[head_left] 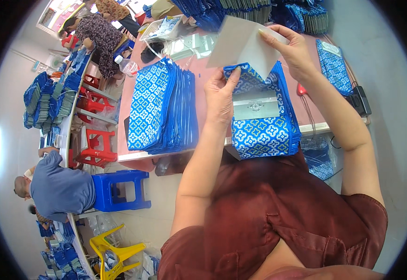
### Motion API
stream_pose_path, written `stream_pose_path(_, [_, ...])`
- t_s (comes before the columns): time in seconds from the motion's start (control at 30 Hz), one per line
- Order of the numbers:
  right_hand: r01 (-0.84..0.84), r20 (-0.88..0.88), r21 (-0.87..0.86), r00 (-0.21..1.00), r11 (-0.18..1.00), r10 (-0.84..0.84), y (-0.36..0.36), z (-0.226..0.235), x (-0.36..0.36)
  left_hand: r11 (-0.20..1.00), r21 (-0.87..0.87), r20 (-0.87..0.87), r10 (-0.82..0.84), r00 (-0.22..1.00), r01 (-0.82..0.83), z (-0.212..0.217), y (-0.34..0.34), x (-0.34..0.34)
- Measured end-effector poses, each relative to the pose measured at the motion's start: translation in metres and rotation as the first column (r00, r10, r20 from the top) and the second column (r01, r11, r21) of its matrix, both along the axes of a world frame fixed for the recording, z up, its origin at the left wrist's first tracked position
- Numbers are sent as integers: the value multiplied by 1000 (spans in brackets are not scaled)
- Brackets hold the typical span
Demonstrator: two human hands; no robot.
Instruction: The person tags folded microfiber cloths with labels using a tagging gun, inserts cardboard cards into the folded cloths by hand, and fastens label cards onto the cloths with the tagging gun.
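My left hand (220,93) pinches the upper edge of a blue fabric bag (261,137) patterned with white flowers, lifting its opening. The bag lies on top of a pile of similar ones at the table's near edge. A grey-green printed card (254,110) sits across its front. Held between the thumb and fingers of my right hand (295,50) is a pale, bent sheet of board (240,43), tilted above the bag's opening. The sheet's lower corner overlaps the opening; whether it is inside, I cannot tell.
Left of my hands stands a thick stack of blue patterned bags (152,100) on the pink table (208,140). Beyond are grey cards (191,45), a white basket (163,29) and more bag piles. Red-handled scissors or tool (301,89) lies right. Co-workers sit leftward near stools (119,193).
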State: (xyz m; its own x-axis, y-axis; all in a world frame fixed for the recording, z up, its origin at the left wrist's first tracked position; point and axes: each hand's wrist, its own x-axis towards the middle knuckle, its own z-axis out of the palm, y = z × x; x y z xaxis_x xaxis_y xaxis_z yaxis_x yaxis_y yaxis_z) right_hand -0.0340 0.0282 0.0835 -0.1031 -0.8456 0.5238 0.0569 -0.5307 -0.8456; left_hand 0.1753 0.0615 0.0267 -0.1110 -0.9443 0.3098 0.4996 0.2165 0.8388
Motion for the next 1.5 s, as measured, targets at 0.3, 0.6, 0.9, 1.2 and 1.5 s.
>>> stream_pose_path(0.3, [21, -557, -349, 799, 937, -226, -21, 31, -57, 986, -141, 107, 100, 989, -85, 12, 9, 0])
stream_pose_path(0.6, [-90, -337, 138, 932, 986, 132, -30, -26, -13, 904, -400, 262, 268, 927, -149, 14, 1, 4])
stream_pose_path(0.9, [-274, -467, 164, 825, 948, 319, -5, -8, -17, 987, -83, -54, 135, 989, -139, 19, 4, 4])
stream_pose_path(1.2, [105, -532, 36, 844, 994, -70, 24, -30, -14, 989, -19, -24, 145, 989, -146, 9, -5, -4])
stream_pose_path(1.5, [195, -486, 14, 858, 981, -164, 31, -16, -9, 990, -13, -24, 137, 990, -138, 16, 2, 1])
